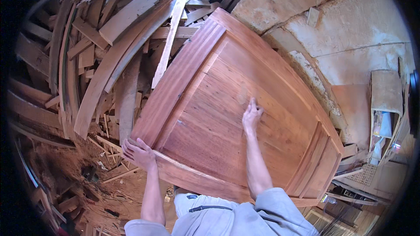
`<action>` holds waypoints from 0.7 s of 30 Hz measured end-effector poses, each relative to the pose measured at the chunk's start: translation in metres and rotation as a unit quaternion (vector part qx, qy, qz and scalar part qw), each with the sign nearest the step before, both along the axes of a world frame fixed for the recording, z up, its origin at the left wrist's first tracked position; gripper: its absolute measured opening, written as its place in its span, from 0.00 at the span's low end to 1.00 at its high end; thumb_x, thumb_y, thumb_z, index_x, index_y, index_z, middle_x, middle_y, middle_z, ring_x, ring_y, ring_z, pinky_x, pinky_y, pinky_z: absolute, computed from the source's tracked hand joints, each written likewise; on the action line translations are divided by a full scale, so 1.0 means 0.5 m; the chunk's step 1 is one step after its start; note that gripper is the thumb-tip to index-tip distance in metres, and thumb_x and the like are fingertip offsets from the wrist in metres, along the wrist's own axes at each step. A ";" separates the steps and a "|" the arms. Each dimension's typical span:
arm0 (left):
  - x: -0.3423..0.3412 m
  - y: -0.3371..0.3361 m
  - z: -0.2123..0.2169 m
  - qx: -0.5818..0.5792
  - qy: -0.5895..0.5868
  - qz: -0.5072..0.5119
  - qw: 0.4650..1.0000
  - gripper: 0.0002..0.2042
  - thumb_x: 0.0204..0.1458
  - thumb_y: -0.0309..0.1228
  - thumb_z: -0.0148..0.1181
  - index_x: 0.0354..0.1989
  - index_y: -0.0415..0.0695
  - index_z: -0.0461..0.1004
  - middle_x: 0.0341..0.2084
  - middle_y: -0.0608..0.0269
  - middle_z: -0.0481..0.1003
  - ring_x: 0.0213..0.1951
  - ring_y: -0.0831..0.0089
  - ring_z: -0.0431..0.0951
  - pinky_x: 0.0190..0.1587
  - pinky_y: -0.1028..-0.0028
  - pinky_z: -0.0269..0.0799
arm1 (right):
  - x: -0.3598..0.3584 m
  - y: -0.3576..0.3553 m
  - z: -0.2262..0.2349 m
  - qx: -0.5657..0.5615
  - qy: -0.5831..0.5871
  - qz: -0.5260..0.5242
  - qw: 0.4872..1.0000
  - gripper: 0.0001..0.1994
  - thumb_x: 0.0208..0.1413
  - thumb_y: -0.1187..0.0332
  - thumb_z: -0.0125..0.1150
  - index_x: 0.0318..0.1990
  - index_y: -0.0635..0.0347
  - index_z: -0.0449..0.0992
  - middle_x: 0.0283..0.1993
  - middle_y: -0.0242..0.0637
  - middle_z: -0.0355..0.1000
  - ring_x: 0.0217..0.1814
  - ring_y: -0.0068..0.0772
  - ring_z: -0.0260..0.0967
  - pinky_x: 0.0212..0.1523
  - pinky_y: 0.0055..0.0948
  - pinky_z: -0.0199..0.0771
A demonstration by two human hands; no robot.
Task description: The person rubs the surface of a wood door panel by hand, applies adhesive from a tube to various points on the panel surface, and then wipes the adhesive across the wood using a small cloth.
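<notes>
A reddish-brown wooden door (245, 87) with a framed, recessed panel lies slanted in front of me. My left hand (139, 153) grips its near left corner, fingers bent over the edge and thumb along the frame. Over the middle of the large panel is my right hand (251, 117), its fingers curled together against the wood. Whatever those fingers may hold is too small or hidden to make out. Just beyond them a paler patch shows on the panel. A smaller panel (309, 159) sits at the door's right end, behind a crossrail.
Offcuts and curved boards (109, 78) are heaped along the left, reaching the door's edge. Sawdust and thin scraps cover the floor (118, 192). A pale wall or slab (350, 22) stands at the far right, near a box-like holder (386, 105) with bottles.
</notes>
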State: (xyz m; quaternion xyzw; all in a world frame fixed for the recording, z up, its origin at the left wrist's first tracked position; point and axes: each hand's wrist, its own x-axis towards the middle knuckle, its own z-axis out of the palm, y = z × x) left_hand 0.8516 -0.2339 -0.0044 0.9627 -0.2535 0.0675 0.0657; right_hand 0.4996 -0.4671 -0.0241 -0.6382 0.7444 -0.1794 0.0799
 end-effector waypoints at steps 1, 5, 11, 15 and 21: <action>0.000 0.001 -0.003 0.007 0.002 0.000 1.000 0.25 0.62 0.46 0.43 0.58 0.37 0.60 0.56 0.50 0.65 0.63 0.56 0.59 0.65 0.50 0.49 | 0.015 -0.001 -0.011 -0.027 -0.001 0.018 0.999 0.21 0.58 0.73 0.53 0.61 0.54 0.69 0.38 0.50 0.62 0.39 0.46 0.61 0.44 0.40 0.65; -0.006 -0.004 -0.001 0.036 -0.006 0.006 0.999 0.25 0.62 0.47 0.42 0.58 0.38 0.60 0.56 0.50 0.65 0.63 0.56 0.59 0.64 0.50 0.49 | 0.071 0.015 -0.020 -0.053 0.013 0.057 0.997 0.22 0.57 0.75 0.54 0.60 0.54 0.70 0.37 0.46 0.61 0.40 0.43 0.60 0.40 0.39 0.64; -0.001 0.011 -0.019 0.028 -0.037 -0.001 0.999 0.25 0.63 0.47 0.42 0.59 0.39 0.61 0.56 0.50 0.66 0.60 0.56 0.63 0.61 0.53 0.54 | 0.093 0.039 0.019 -0.030 -0.042 0.060 0.997 0.21 0.56 0.75 0.56 0.58 0.54 0.71 0.37 0.47 0.61 0.42 0.46 0.59 0.43 0.40 0.64; -0.003 0.008 -0.011 0.012 -0.021 -0.003 1.000 0.26 0.63 0.47 0.41 0.60 0.39 0.60 0.56 0.49 0.66 0.60 0.55 0.63 0.62 0.53 0.53 | 0.099 0.147 0.066 -0.022 -0.051 0.128 0.990 0.22 0.53 0.77 0.57 0.57 0.51 0.72 0.39 0.47 0.63 0.43 0.47 0.62 0.45 0.41 0.67; -0.008 0.006 -0.010 0.018 -0.001 0.003 1.000 0.25 0.62 0.47 0.42 0.58 0.38 0.60 0.58 0.50 0.63 0.63 0.56 0.59 0.63 0.50 0.50 | 0.084 0.095 0.043 -0.020 0.013 0.190 0.981 0.26 0.48 0.79 0.59 0.57 0.47 0.72 0.42 0.44 0.64 0.45 0.46 0.63 0.46 0.43 0.69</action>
